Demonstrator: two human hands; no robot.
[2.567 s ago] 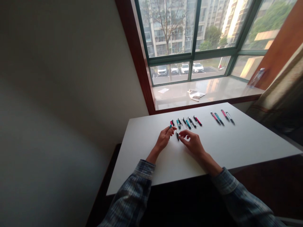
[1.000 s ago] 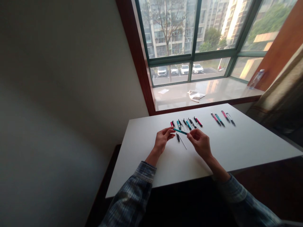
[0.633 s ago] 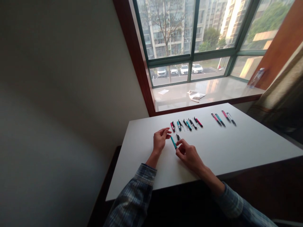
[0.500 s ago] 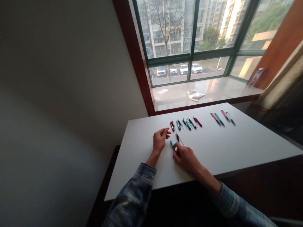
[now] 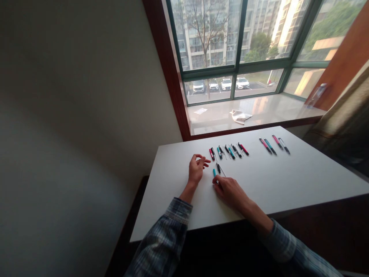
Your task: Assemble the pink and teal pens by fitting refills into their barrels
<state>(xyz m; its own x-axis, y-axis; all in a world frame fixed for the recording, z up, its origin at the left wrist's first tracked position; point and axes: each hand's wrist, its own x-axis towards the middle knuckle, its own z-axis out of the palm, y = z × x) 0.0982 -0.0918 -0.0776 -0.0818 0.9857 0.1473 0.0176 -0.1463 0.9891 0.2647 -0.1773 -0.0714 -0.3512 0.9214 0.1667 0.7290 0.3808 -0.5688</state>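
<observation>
- The right hand (image 5: 229, 193) lies low on the tabletop, its fingers bunched together; the fingertips (image 5: 216, 181) pinch the lower end of the teal pen barrel (image 5: 214, 172).
- The teal pen barrel stands out from under those fingertips, pointing away from the person, and looks to lie on the table. A small dark bit shows at the fingertips, too small to tell what it is.
- Just beyond its far end lies a short black pen piece (image 5: 218, 168), with a thin metal rod (image 5: 222, 172) running from it down to the right. The two seem to touch, but the picture is too small to be sure.
- The left hand (image 5: 196, 170) holds nothing: it is half open, its fingers loosely curled, and it sits a little apart from the teal pen barrel.
- Change from the earlier frames: the teal pen barrel was lifted crosswise between both hands, and now it is down by the table with only the right hand on it. The left hand has let go and drawn aside.
- Beyond the hands, a row of loose pens and pen parts (image 5: 229, 152) lies side by side on the white table (image 5: 291, 184). Farther right lie four whole pens (image 5: 273, 146) in pink, teal and black.
- Past the table edge, a cloth (image 5: 240, 116) and a sheet of paper (image 5: 200, 110) lie on the window sill (image 5: 259, 111).
</observation>
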